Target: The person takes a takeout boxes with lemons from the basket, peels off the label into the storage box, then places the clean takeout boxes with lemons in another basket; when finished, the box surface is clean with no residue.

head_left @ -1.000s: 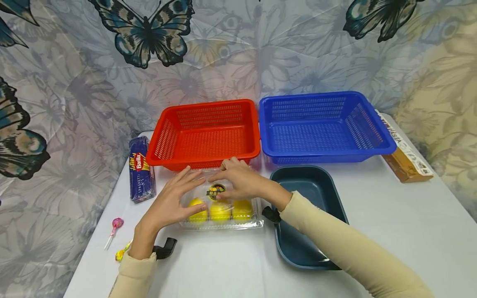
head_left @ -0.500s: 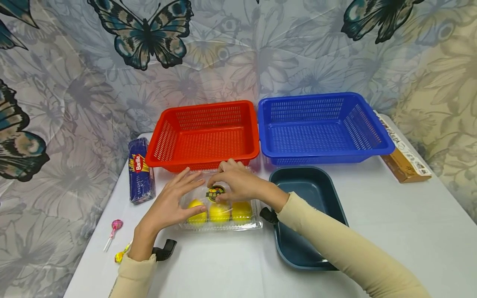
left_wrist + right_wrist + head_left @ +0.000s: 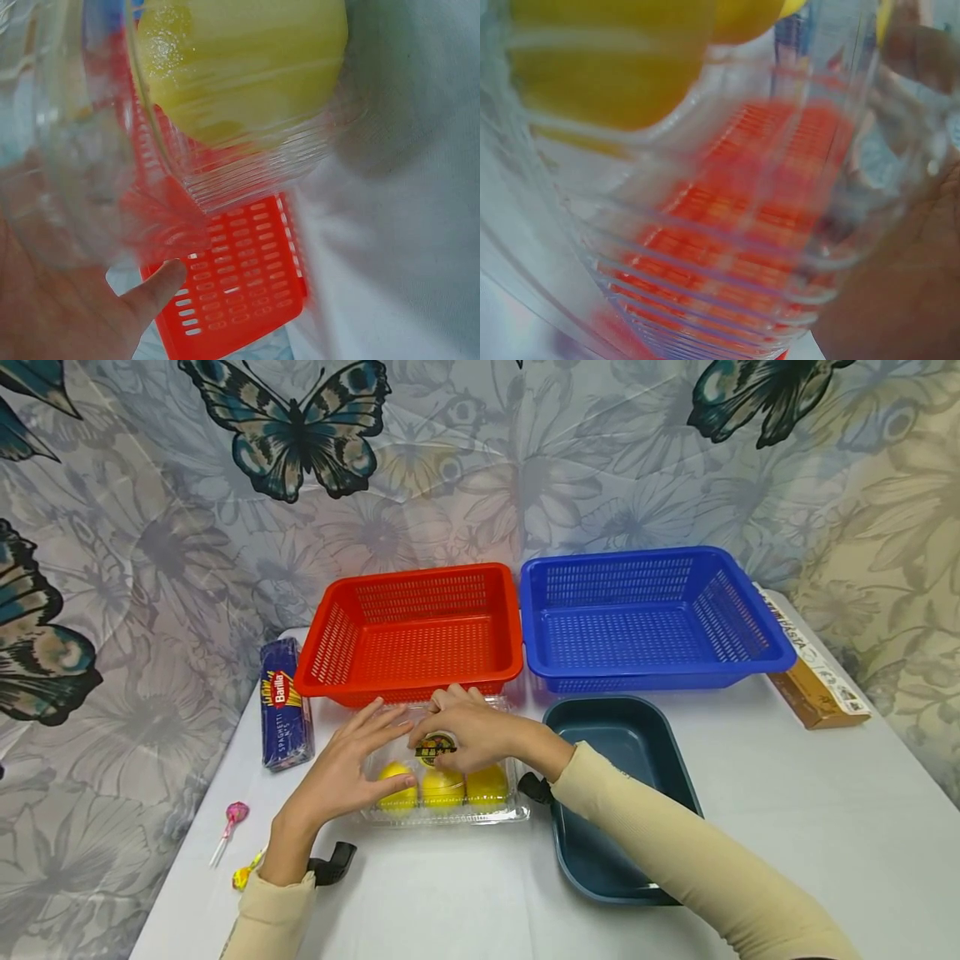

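Observation:
A clear plastic clamshell box [image 3: 510,806] lies in front of the red basket, holding yellow round fruits [image 3: 442,787], three of them visible through the lid. My left hand [image 3: 347,770] spreads over the box's left side, fingers long, its thumb over the leftmost fruit. From the right, my right hand [image 3: 471,733] rests on the lid with bent fingers. Its index finger and thumb lie apart, on either side of a dark round label [image 3: 433,748]. In the left wrist view the box wall and a fruit [image 3: 247,67] loom close, with the left thumb [image 3: 159,289] below.
Behind stand the red basket [image 3: 420,652] and a blue basket [image 3: 615,639]. A dark teal tray [image 3: 600,852] lies under my right forearm. At left are a blue spaghetti pack [image 3: 287,714], a pink lollipop [image 3: 236,812] and a yellow one [image 3: 242,877]. A brown and white box [image 3: 825,685] lies far right.
My right hand has slid slightly left and toward me over the lid, its index finger drawing nearer the label. My left hand and the box stay in place.

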The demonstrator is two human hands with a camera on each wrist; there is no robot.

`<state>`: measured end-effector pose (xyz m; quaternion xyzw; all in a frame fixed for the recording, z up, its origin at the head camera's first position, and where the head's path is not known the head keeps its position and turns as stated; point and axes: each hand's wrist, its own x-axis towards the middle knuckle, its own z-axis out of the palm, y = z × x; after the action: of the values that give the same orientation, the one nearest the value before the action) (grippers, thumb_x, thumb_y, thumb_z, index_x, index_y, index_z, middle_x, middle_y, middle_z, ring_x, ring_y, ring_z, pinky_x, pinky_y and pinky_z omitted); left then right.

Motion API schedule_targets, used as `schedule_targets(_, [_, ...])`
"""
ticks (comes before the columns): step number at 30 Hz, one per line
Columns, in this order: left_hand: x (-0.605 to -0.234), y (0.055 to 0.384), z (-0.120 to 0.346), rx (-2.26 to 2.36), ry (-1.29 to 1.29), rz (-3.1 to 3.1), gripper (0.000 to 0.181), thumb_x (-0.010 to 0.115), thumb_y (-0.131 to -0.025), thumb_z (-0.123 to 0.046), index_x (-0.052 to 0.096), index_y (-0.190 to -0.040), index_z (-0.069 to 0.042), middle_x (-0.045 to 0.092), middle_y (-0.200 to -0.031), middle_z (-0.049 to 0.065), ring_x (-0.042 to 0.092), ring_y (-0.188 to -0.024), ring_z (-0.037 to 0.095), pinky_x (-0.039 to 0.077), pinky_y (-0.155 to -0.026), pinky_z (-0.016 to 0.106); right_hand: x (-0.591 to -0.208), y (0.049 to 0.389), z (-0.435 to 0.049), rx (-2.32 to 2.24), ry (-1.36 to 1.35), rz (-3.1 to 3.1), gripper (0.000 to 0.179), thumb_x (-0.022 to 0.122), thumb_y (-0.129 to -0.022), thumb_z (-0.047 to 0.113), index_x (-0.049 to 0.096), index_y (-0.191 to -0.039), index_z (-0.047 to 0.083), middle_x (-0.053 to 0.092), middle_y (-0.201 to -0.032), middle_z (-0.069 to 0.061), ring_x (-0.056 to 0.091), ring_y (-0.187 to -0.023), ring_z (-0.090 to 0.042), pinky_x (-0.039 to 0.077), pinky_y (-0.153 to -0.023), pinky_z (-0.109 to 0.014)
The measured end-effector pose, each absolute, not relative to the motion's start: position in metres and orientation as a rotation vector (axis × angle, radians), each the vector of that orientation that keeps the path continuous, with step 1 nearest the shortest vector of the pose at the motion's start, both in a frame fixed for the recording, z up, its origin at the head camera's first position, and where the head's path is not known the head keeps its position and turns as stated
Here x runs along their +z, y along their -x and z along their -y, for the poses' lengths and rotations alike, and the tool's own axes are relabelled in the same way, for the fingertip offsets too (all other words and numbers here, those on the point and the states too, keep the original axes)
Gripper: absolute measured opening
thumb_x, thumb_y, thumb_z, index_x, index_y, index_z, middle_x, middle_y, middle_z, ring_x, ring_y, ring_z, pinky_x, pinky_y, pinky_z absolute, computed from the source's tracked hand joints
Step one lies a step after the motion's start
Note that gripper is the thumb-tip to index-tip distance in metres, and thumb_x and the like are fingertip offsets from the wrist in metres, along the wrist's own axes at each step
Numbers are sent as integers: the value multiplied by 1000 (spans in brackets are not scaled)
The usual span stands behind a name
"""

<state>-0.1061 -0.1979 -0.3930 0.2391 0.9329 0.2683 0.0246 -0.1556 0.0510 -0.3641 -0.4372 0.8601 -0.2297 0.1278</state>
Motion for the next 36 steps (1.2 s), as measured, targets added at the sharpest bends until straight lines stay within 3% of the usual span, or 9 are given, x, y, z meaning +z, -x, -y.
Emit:
schedule_targets(19, [-396, 108, 199, 842, -760, -2890, 70, 78, -83, -55, 58, -146, -30, 41, -163, -7, 17, -159, 28, 20, -119, 72, -367, 157, -46, -680, 1281, -2468, 34, 68, -86, 18, 74, -116, 34, 55, -108, 3, 39, -102, -16, 29, -82, -34])
schedule_targets(31, [-395, 108, 199, 836, -738, -2889, 71, 78, -83, -55, 56, -147, -32, 40, -163, -8, 16, -160, 26, 20, -119, 73, -373, 160, -49, -815, 1354, -2405, 29, 66, -86, 10, 73, -110, 25, 61, -119, 5, 41, -104, -17, 30, -87, -36])
schedule_targets(36, [-395, 107, 198, 841, -732, -2887, 71, 78, -83, -55, 56, -147, -32, 41, -163, -8, 16, -160, 26, 19, -119, 72, -375, 161, -51, -859, 1349, -2369, 29, 66, -89, 9, 72, -114, 23, 63, -125, 6, 42, -108, -19, 35, -97, -43])
